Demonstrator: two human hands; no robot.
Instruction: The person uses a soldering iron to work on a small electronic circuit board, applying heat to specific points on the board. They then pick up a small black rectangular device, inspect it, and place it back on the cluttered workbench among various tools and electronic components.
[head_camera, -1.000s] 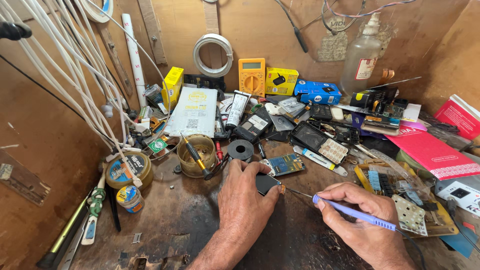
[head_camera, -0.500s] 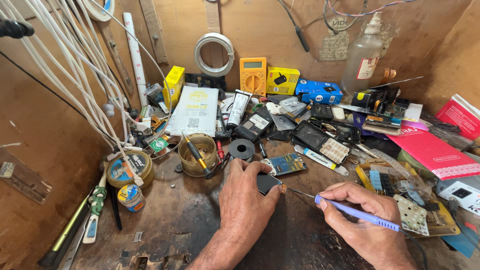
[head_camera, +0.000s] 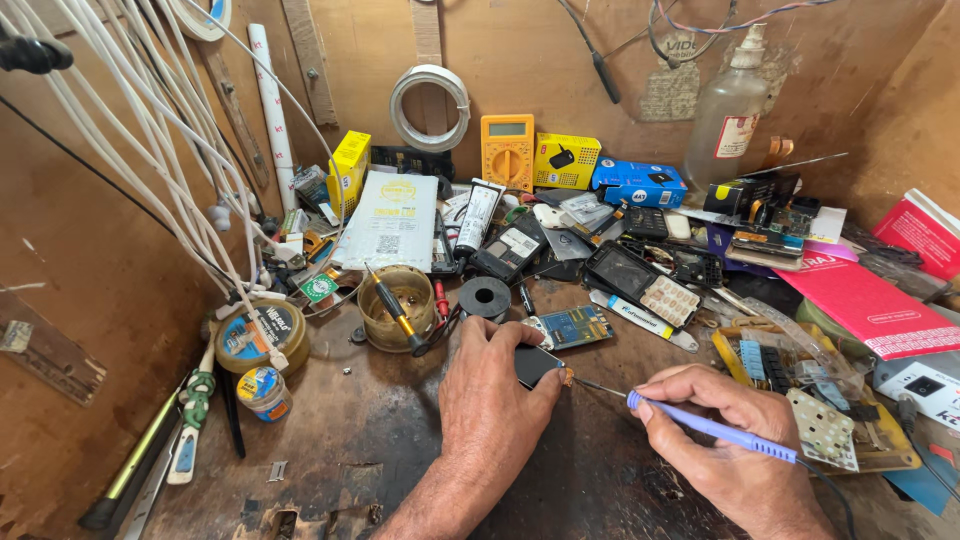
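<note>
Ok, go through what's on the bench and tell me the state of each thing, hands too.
Left hand: pressed down on the phone.
Phone: flat, dark, half covered.
Right hand: gripping the iron.
Iron: tip at phone's edge.
Multimeter: upright, screen blank.
Bottle: upright, capped.
Tape roll: lying flat.

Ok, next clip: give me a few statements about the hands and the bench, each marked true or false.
1. The right hand holds a blue-handled soldering iron. True.
2. The left hand rests on a small dark device on the bench. True.
3. The iron's tip points away from the device, toward the red booklet. False: the tip points left and meets the device's edge by the left thumb.
4. The yellow multimeter lies under the left hand. False: it stands at the back against the wall.
5. A coil of white wire hangs on the back wall. True.
6. The clear bottle lies on its side. False: it stands upright.
</note>
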